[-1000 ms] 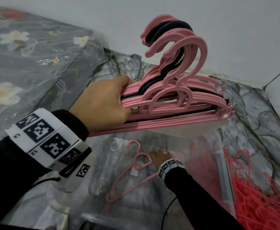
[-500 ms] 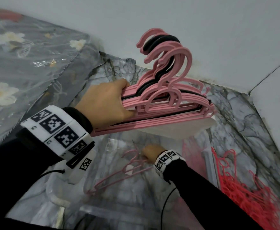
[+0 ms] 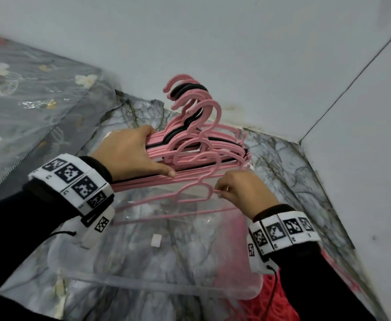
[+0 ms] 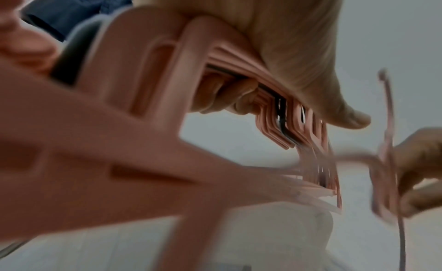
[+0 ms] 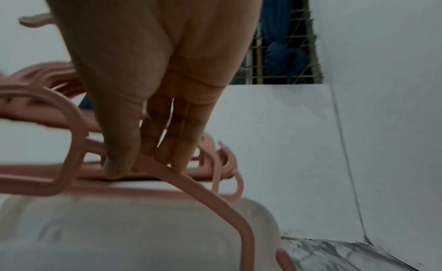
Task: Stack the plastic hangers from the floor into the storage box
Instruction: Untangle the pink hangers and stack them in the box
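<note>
My left hand [image 3: 134, 154] grips a thick stack of pink and black plastic hangers [image 3: 197, 144], hooks up, above a clear storage box [image 3: 166, 290]. In the left wrist view the fingers curl round the stack of hangers [image 4: 239, 67]. My right hand [image 3: 241, 188] pinches a single pink hanger [image 3: 190, 193] by its shoulder, just under the stack and over the box. In the right wrist view thumb and fingers [image 5: 119, 161] clamp that single hanger [image 5: 191, 184] above the box's pale rim [image 5: 143, 218].
A pile of red hangers [image 3: 280, 304] lies on the marble floor [image 3: 289, 163] right of the box. A flowered zip bag [image 3: 27, 107] stands at the left. White walls meet in a corner [image 3: 301, 142] close behind. A barred window [image 5: 282, 48] shows in the right wrist view.
My right hand has lifted the single pink hanger out of the box up to just under the stack. The left hand's stack has come down a little.
</note>
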